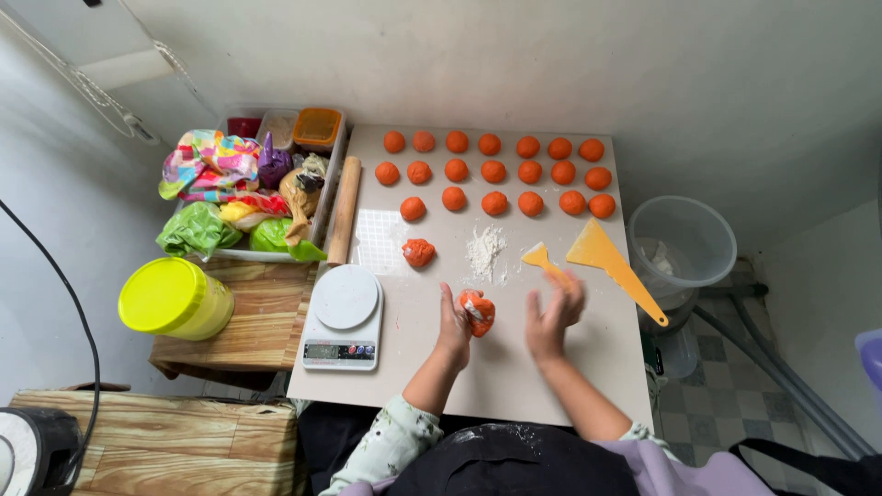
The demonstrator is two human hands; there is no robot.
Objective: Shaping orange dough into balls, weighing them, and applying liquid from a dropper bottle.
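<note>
Kneading soft orange dough lump (479,312)

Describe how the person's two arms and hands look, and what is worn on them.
Both hands, the left hand and the right hand, are bare, without gloves, and no rings or watch can be seen. The forearms are uncovered. The left sleeve is pale green with small dark specks, pushed up toward the elbow.

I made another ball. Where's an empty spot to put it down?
Bare board lies near the front edge, below both hands, and between the scale and left hand. The back is crowded with rows of orange balls; the flour pile and scrapers fill the middle.
</note>
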